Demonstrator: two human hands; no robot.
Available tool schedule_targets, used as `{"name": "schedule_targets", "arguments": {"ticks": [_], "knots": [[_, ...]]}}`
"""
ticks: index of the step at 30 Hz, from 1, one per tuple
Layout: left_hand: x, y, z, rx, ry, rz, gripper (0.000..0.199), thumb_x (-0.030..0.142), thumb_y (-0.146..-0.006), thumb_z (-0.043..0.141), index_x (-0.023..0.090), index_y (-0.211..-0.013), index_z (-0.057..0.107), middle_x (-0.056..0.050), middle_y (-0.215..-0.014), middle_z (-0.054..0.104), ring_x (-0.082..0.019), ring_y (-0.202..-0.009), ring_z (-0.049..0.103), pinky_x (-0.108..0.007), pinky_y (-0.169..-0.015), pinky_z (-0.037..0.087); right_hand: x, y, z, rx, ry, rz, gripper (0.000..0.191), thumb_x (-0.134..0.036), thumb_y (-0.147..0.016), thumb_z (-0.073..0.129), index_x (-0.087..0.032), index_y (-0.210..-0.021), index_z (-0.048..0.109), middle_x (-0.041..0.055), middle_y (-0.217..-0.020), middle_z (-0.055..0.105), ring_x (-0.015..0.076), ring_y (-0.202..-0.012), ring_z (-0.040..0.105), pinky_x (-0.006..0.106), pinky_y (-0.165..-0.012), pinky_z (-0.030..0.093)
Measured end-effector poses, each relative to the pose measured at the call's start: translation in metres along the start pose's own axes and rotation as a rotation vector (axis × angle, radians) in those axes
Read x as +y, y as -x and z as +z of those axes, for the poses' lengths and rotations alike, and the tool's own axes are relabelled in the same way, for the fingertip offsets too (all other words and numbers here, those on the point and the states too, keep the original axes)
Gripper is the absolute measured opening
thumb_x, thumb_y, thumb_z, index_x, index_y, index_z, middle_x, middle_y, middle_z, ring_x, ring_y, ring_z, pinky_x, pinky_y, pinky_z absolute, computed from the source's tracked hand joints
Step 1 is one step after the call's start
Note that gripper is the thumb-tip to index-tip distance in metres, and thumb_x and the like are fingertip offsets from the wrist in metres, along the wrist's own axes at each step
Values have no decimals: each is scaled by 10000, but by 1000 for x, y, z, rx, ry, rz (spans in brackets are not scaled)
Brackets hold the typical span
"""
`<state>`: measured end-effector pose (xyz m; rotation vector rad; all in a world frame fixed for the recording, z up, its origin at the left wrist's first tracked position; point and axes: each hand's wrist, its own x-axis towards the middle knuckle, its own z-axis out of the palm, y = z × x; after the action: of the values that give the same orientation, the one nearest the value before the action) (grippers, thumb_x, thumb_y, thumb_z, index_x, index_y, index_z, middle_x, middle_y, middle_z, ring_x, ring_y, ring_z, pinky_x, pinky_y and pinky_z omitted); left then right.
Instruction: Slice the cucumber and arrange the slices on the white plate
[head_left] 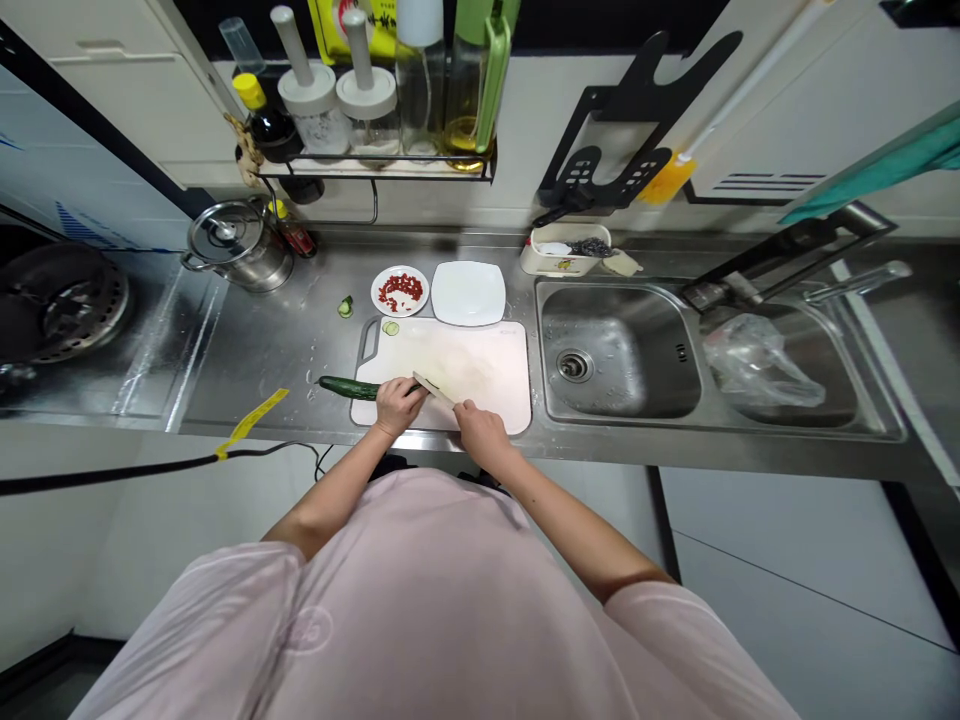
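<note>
My left hand grips a dark green cucumber near its right end, and the cucumber lies across the left edge of a pale plastic cutting board. My right hand holds a kitchen knife with its pale blade angled up-left, close to my left fingers. The blade's edge and the cut end of the cucumber are hidden. A cucumber slice lies at the board's far edge, and more pieces sit on the steel counter.
Beyond the board are a round plate of chopped red chili and a white square plate. A double steel sink lies right, with a plastic bag in its far basin. A steel pot stands left; bottles line a rack behind.
</note>
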<state>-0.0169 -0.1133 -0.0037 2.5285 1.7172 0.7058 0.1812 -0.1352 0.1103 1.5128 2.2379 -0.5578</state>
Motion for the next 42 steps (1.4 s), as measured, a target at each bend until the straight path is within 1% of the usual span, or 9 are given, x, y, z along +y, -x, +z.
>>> {"name": "schedule_targets", "arguments": {"ticks": [6, 11, 16, 21, 27, 31, 36, 42], "knots": [[0, 1, 1, 5, 16, 0, 213, 369, -885, 507, 308, -933, 706, -64, -979, 682, -204, -907, 565, -365, -749, 366, -3, -5, 2, 23, -10, 9, 258, -101, -927, 333, -164, -1107, 507, 123, -1065, 570, 196, -894, 647, 278, -719, 456], [1, 1, 1, 17, 34, -4, 202, 370, -882, 516, 314, -929, 704, -54, -1006, 686, -207, -904, 563, -368, -742, 357, -2, -5, 8, 33, -21, 13, 239, -93, -922, 344, -164, -1069, 518, 108, -1033, 580, 192, -877, 651, 267, -698, 456], [1, 0, 0, 4, 29, -2, 197, 358, -880, 519, 309, -929, 704, -56, -1003, 686, -204, -904, 565, -368, -758, 359, -1, -9, 6, 44, -22, -16, 230, -103, -917, 375, -161, -1091, 513, 112, -1045, 582, 208, -892, 647, 284, -705, 459], [0, 1, 0, 39, 22, 36, 191, 343, -884, 520, 326, -956, 696, -41, -995, 689, -197, -899, 563, -359, -751, 353, 3, -9, 6, 50, -24, -33, 246, -72, -907, 363, -170, -1066, 523, 96, -1024, 595, 199, -875, 651, 273, -688, 453], [1, 0, 1, 48, -28, 48, 185, 337, -881, 525, 300, -919, 702, -45, -988, 692, -190, -879, 564, -352, -740, 340, 3, -12, 3, 47, -44, -50, 172, -166, -923, 429, -163, -1062, 531, 96, -1022, 601, 217, -887, 650, 283, -699, 454], [1, -1, 0, 62, -46, 71, 170, 331, -879, 532, 296, -885, 698, -28, -987, 695, -187, -866, 559, -348, -731, 334, 4, -11, 1, 40, -44, -60, 177, -165, -923, 428, -164, -1066, 532, 93, -1022, 604, 220, -885, 651, 287, -698, 452], [1, 0, 0, 41, -33, 76, 184, 335, -885, 519, 290, -871, 697, -39, -976, 690, -190, -872, 554, -355, -735, 326, 5, -8, 4, 34, -51, -54, 197, -140, -921, 409, -164, -1073, 532, 104, -1040, 603, 209, -884, 650, 278, -705, 448], [0, 1, 0, 9, -22, 87, 203, 335, -890, 504, 295, -926, 700, -53, -981, 682, -188, -878, 547, -359, -748, 327, -1, -17, 4, 59, -44, -64, 201, -121, -911, 413, -167, -1070, 528, 101, -1037, 605, 212, -897, 646, 281, -712, 452]]}}
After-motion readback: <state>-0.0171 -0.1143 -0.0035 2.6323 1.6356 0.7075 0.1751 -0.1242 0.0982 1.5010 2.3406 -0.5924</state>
